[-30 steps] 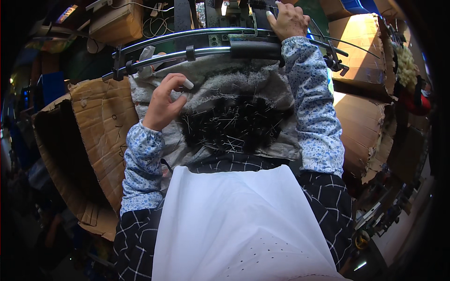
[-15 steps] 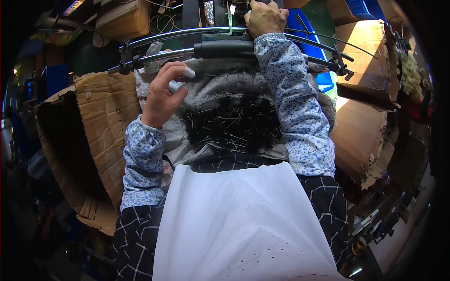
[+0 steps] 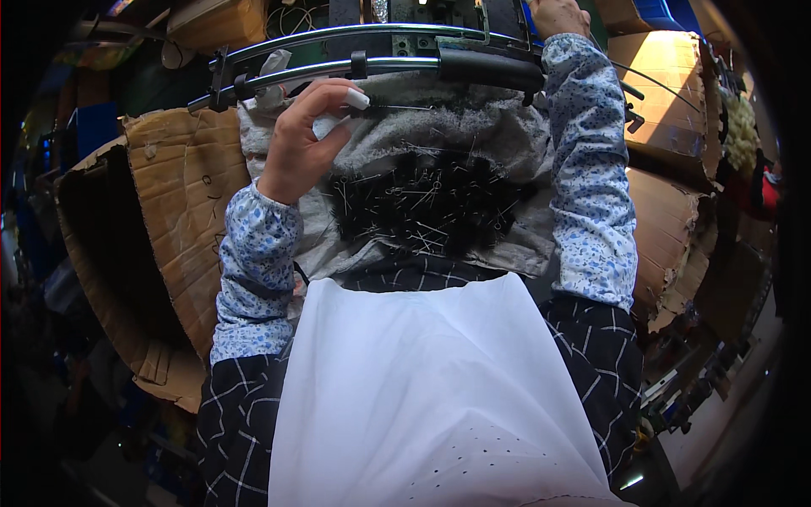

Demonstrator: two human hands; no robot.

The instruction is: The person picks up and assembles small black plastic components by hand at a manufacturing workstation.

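My left hand point(image 3: 306, 142) is raised over the left part of a grey cloth, thumb and fingers pinched together. A white wrap covers one fingertip. From the pinch a thin wire brush point(image 3: 405, 107) points right, its wire ending in a small loop; its bristles are mostly hidden by the fingers. Below lies a pile of small wire brushes point(image 3: 427, 198) with black bristles and looped ends. My right hand point(image 3: 561, 17) is at the top edge, curled at the right end of a machine's sliding part; what it grips is hidden. Near it, a black sleeve point(image 3: 492, 71) sits on the front rail.
Two curved metal rails point(image 3: 317, 69) cross in front of me. An open cardboard box point(image 3: 182, 220) stands at the left, with more cardboard boxes point(image 3: 663, 228) at the right. The grey cloth point(image 3: 329, 241) lies under the brushes. A thin dark cable point(image 3: 655, 80) arches at the upper right.
My right hand has moved right, and the black sleeve has slid right along the rail. My left hand has shifted slightly right and up, still pinching the wire brush.
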